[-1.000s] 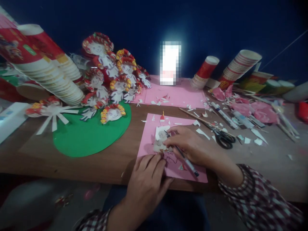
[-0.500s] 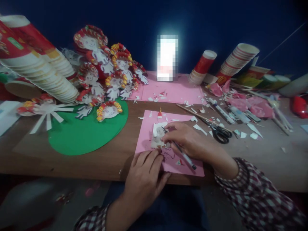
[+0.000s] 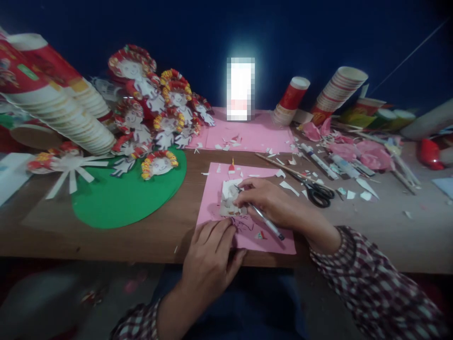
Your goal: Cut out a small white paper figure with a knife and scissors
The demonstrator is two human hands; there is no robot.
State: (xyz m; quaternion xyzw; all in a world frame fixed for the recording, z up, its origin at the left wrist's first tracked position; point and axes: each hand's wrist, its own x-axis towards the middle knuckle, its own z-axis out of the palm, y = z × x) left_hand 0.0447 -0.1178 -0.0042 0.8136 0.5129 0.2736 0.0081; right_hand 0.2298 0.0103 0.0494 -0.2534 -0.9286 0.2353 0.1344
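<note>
My right hand (image 3: 272, 203) grips a pen (image 3: 264, 218) and also touches a small white paper cut-out (image 3: 228, 200) lying on a pink sheet (image 3: 215, 189) near the table's front edge. Dark pen lines show on the pink sheet just below the cut-out. My left hand (image 3: 208, 257) rests flat on the sheet's lower left corner, fingers close together, holding nothing. Both sleeves are checked.
Black scissors (image 3: 318, 192) and a thin stick lie right of the sheet among paper scraps. A green paper disc (image 3: 123, 198) with paper-cup dolls (image 3: 159, 163) sits left. Stacks of paper cups (image 3: 63, 108) lean at left and back right (image 3: 338, 92). A second pink sheet (image 3: 247, 137) lies behind.
Both hands stay on the pink sheet, its cut-out and the pen; only the head camera has shifted slightly, so the scene sits a little differently in view.
</note>
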